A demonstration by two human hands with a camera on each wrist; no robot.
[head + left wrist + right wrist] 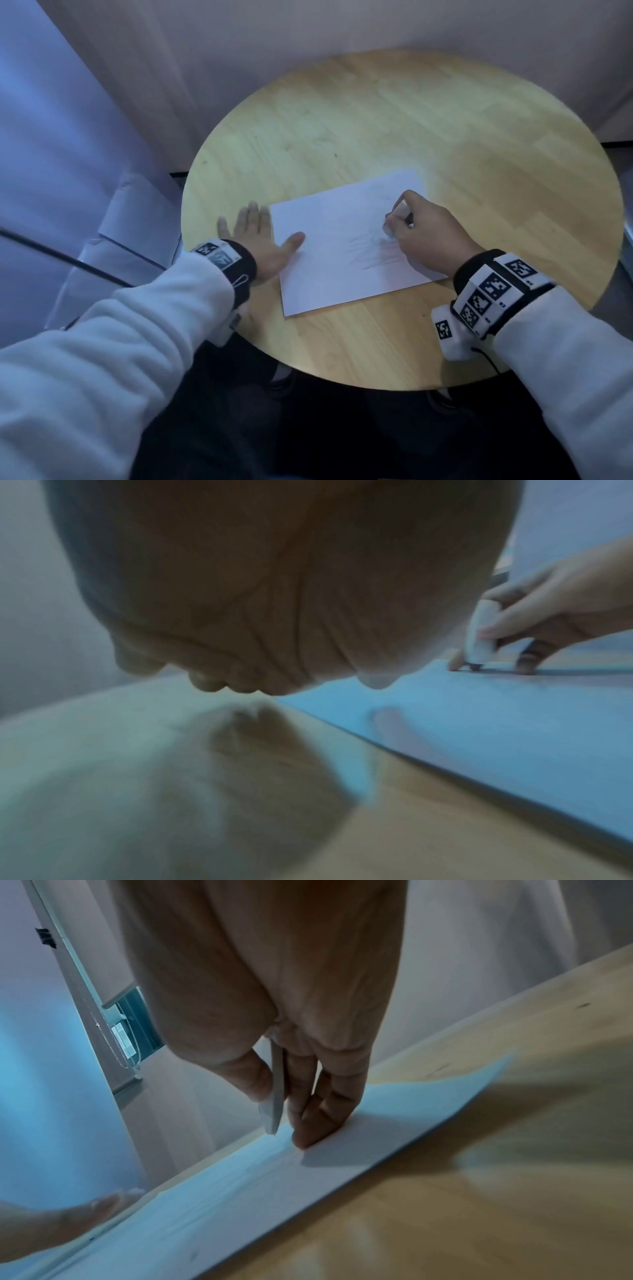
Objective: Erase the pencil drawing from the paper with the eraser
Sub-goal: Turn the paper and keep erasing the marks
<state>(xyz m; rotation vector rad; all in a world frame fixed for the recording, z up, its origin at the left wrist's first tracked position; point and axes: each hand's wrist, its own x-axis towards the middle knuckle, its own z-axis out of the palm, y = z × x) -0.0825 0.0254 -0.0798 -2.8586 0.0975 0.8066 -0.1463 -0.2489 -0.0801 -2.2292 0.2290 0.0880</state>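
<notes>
A white paper (346, 240) lies flat on the round wooden table (394, 120), a little skewed, its far right corner pointing away from the person. The left hand (260, 243) lies flat at the sheet's left edge with the fingers straight and spread on the wood — only the thumb (293, 240) reaches onto the paper and presses it down. It holds nothing.

The right hand (424, 233) is over the right half of the sheet, well apart from the left. Its thumb and fingers are curled round a pale, slim eraser (397, 214), pinching it from both sides. From the left wrist view the eraser (479, 634) stands nearly upright with its lower end down at the paper (479, 723), and two fingertips of the right hand (548, 615) touch the sheet beside it. The right wrist view shows the eraser (276, 1093) edge-on between thumb and fingers, its tip just at the paper (240, 1191).

Faint pencil strokes (373, 253) — a smudged patch of scribble — lie on the sheet just near side and left of the eraser, between the two hands but much closer to the right one. Both wrists wear black bands with white marker blocks, over pale fleece sleeves.
</notes>
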